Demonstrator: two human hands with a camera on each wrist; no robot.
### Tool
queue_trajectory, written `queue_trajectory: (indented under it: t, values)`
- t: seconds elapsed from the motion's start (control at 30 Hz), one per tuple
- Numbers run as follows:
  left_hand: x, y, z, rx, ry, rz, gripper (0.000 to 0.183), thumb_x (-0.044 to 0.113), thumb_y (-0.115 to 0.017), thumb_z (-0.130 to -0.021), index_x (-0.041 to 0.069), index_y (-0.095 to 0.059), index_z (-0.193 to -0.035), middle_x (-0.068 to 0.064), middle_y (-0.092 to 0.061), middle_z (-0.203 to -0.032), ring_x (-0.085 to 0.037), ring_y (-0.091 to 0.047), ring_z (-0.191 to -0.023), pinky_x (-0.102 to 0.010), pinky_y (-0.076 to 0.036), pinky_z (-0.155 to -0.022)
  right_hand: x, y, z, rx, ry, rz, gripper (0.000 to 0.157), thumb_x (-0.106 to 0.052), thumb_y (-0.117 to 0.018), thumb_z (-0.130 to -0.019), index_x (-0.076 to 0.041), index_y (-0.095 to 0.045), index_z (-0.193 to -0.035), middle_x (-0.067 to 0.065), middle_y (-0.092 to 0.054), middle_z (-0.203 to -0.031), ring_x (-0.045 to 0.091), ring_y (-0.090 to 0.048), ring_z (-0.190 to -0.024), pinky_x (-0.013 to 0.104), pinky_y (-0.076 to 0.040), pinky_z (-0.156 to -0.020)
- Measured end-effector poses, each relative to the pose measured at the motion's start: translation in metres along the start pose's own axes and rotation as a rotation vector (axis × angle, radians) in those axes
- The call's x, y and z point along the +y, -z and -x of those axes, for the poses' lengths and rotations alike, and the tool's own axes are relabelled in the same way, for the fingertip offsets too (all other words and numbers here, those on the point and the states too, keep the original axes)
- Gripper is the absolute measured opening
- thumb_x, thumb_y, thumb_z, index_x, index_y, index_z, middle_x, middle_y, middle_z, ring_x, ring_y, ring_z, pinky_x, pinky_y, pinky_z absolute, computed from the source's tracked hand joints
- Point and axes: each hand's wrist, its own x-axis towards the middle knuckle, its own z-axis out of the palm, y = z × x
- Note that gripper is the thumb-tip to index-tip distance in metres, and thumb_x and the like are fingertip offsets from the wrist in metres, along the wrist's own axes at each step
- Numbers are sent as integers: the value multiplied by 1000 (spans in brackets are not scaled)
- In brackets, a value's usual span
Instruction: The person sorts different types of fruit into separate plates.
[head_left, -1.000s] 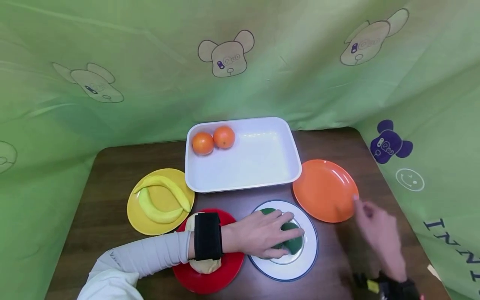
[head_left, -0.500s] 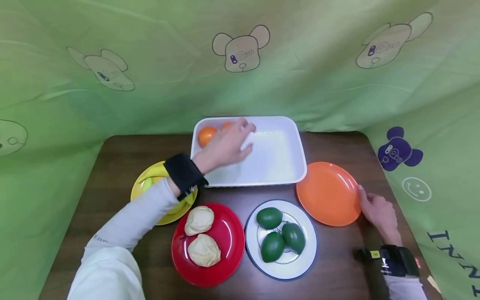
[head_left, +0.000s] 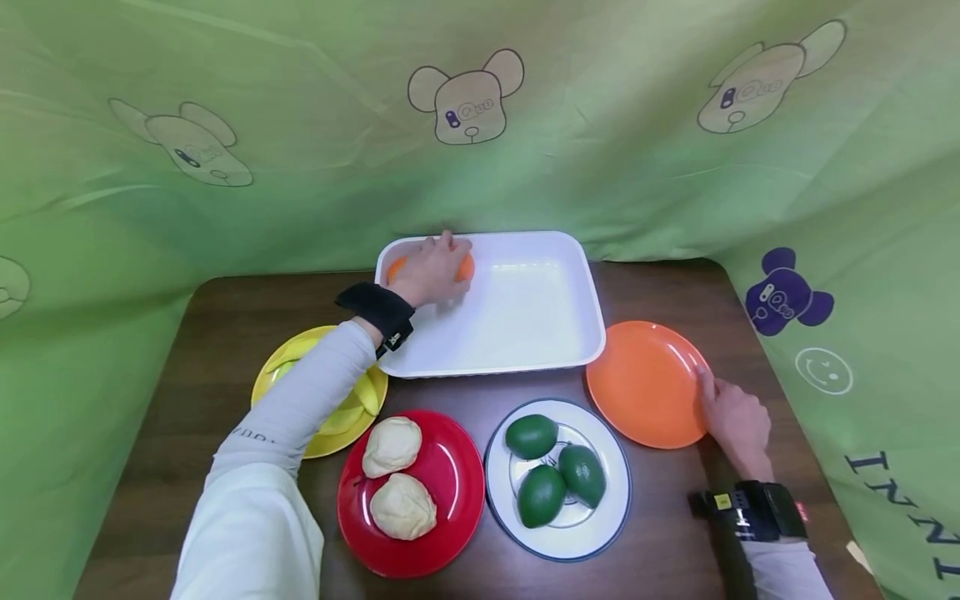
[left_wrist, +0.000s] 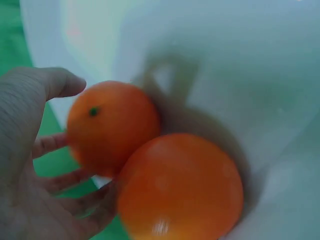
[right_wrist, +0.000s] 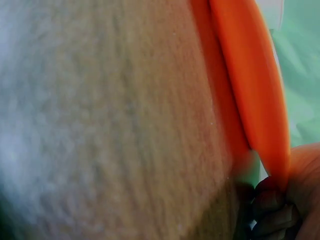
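In the head view my left hand (head_left: 435,271) reaches into the white tray (head_left: 540,358), over two oranges. The left wrist view has its thumb and fingers curled round the orange with a green stem spot (left_wrist: 115,130); the other orange (left_wrist: 180,190) lies against it, near the palm. At the right, my right hand (head_left: 735,421) pinches the rim of an orange plate (head_left: 648,383), thumb above and fingers below. In the right wrist view the plate's edge (right_wrist: 255,90) is tilted up off the wood, with curled fingers (right_wrist: 272,200) beneath it.
Before the tray stand a red plate (head_left: 457,500) with two pale, wrinkled round items (head_left: 402,506) and a white, blue-rimmed plate (head_left: 611,525) with several green avocado-like fruits (head_left: 542,496). A yellow plate (head_left: 341,421) with bananas (head_left: 366,392) is partly under my left forearm. Green cloth (head_left: 322,217) hangs behind.
My left hand has gone from the green fruits up into the tray and round an orange. My right hand has come to the orange plate's rim and grips it.
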Motion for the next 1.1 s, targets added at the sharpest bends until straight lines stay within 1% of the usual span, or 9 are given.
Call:
queue_trajectory:
  t: [0.1, 0.2, 0.33, 0.5, 0.57, 0.67, 0.77, 0.87, 1.1]
  values:
    - [3, -11, -11, -42, 6, 12, 59, 38, -63, -84, 15, -39, -134, -19, -33, -128, -32, -44, -90, -42, -47, -68, -2, 0, -1, -9, -20, 0, 77, -63, -9, -94, -2, -53, -81, 10, -46, -63, 28, -47, -59, 37, -36, -56]
    - [9, -19, -18, -93, -23, 42, 63, 35, -63, -84, 15, -37, -138, -21, -31, -130, -31, -42, -95, -41, -46, -73, -3, 0, 2, -2, -32, -3, 76, -64, -9, -94, -3, -52, -78, 10, -46, -62, 27, -47, -58, 37, -36, -56]
    - [18, -24, -26, -126, -76, 23, 64, 34, -64, -83, 14, -38, -138, -18, -40, -119, -31, -37, -101, -42, -41, -83, -6, 1, 3, 9, -46, -7, 75, -63, -8, -94, -4, -51, -74, 10, -46, -61, 26, -46, -56, 36, -36, -55]
    - [24, -27, -34, -79, -106, -12, 42, 33, -66, -81, 14, -51, -115, -10, -44, -95, -28, -41, -87, -38, -41, -69, -10, 3, -1, 4, -106, -30, 74, -55, -8, -96, 0, -52, -76, 14, -48, -64, 29, -47, -58, 37, -37, -53]
    - [27, -30, -35, -77, -101, 23, 36, 34, -65, -80, 16, -51, -108, -9, -43, -92, -27, -41, -82, -36, -41, -63, -12, 2, -3, 7, -135, -25, 74, -54, -8, -96, 3, -52, -79, 16, -49, -66, 31, -48, -58, 38, -38, -52]
    - [32, -30, -33, -99, -95, 96, 38, 38, -63, -79, 17, -53, -109, -9, -45, -93, -27, -45, -79, -36, -41, -61, -14, -1, -6, 18, -150, 18, 76, -54, -5, -96, 5, -51, -83, 18, -49, -66, 33, -48, -58, 40, -39, -51]
    - [42, -25, -29, -87, -120, 147, 44, 46, -62, -79, 17, -54, -111, -7, -48, -91, -23, -48, -76, -35, -42, -60, -15, -4, -7, 25, -143, 61, 77, -56, -3, -96, 6, -50, -86, 18, -49, -65, 34, -48, -55, 40, -40, -50]
    - [58, -12, -27, -27, -171, 142, 48, 50, -60, -78, 17, -56, -112, -4, -49, -88, -19, -48, -74, -32, -42, -57, -15, -6, -6, 38, -137, 59, 76, -56, -4, -96, 4, -49, -85, 17, -49, -65, 32, -47, -53, 40, -40, -50]
    - [127, 30, -31, 97, -340, 98, 51, 54, -56, -79, 22, -55, -118, -1, -49, -92, -14, -47, -74, -29, -43, -56, -15, -2, -7, 46, -142, 72, 78, -56, -3, -96, 6, -49, -88, 18, -48, -65, 32, -47, -53, 39, -39, -49]
